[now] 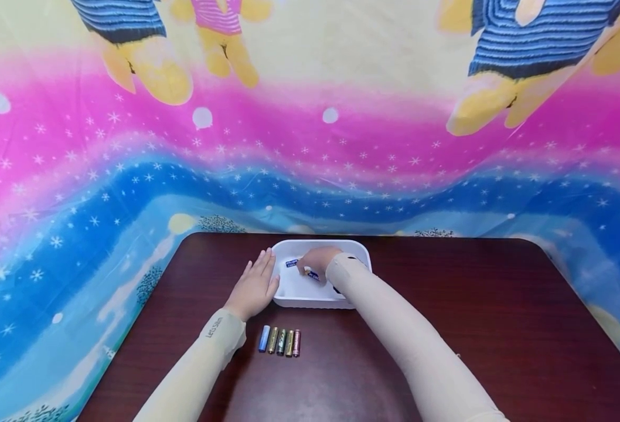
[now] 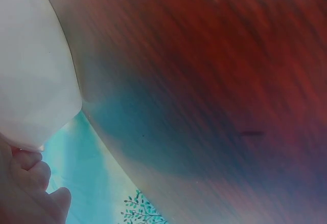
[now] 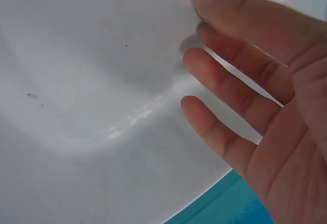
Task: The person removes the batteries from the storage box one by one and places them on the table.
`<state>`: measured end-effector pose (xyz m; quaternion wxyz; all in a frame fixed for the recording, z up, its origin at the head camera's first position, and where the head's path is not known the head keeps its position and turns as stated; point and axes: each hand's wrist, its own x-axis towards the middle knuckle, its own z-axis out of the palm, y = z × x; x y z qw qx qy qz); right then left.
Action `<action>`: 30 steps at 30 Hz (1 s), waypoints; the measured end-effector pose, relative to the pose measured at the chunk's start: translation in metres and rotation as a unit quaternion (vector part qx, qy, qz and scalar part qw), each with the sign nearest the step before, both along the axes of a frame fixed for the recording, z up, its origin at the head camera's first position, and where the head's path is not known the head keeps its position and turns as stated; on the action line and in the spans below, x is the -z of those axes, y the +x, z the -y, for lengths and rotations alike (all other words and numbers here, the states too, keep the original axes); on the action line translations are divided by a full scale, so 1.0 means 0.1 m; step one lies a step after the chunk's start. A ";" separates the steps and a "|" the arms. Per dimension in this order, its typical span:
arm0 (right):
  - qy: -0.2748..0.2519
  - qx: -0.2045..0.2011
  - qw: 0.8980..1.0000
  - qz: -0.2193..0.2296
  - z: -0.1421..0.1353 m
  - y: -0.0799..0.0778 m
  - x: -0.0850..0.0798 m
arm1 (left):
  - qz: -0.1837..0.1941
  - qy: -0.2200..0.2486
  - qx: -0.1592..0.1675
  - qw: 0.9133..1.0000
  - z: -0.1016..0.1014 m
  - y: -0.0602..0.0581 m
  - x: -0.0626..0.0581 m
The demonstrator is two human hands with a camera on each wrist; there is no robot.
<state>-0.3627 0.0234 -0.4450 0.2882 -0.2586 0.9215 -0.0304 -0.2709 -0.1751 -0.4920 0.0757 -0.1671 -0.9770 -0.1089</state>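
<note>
Battery, blue: head view, lying near the centre of the white tray, under the fingers of the right hand. Thumb and fingers bend down about it; cannot tell whether they pinch or only touch it. Second battery, also blue, sits toward 10 o'clock inside the tray. Left hand rests at the tray's 9 o'clock side, fingers straight and close together. Row of batteries, five side by side, on the table at 7 o'clock from the tray. Dark spot by the right sleeve: unidentified.

Left wrist view: tray wall at 10 o'clock, left fingertips at 8 o'clock, by its edge.

Right wrist view: hand at 3 o'clock over bare tray floor; three fingers fanned apart, thumb above. No battery can be made out for certain.

Handling (judged): light, rigid, smooth; likely to roll or slip on the glossy floor, not fragile. Best hold: thumb and forefinger across mid-barrel.
</note>
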 end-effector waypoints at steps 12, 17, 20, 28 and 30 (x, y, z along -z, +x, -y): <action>0.043 -0.120 0.989 -0.074 -0.01 0.07 -0.09 | -0.001 0.004 0.000 1.000 0.01 -0.02 0.02; 0.040 -0.126 0.988 -0.080 -0.03 0.04 -0.05 | -0.009 0.010 0.003 1.000 0.01 -0.02 0.03; 0.047 -0.130 0.987 -0.080 -0.02 0.05 -0.06 | -0.005 0.009 0.002 1.000 0.01 -0.01 0.01; 0.049 -0.111 0.991 -0.065 -0.03 0.07 -0.11 | 0.002 0.010 -0.002 1.000 -0.02 0.03 -0.05; 0.053 -0.106 0.991 -0.065 -0.03 0.06 -0.12 | 0.001 0.013 -0.001 1.000 -0.02 0.03 -0.06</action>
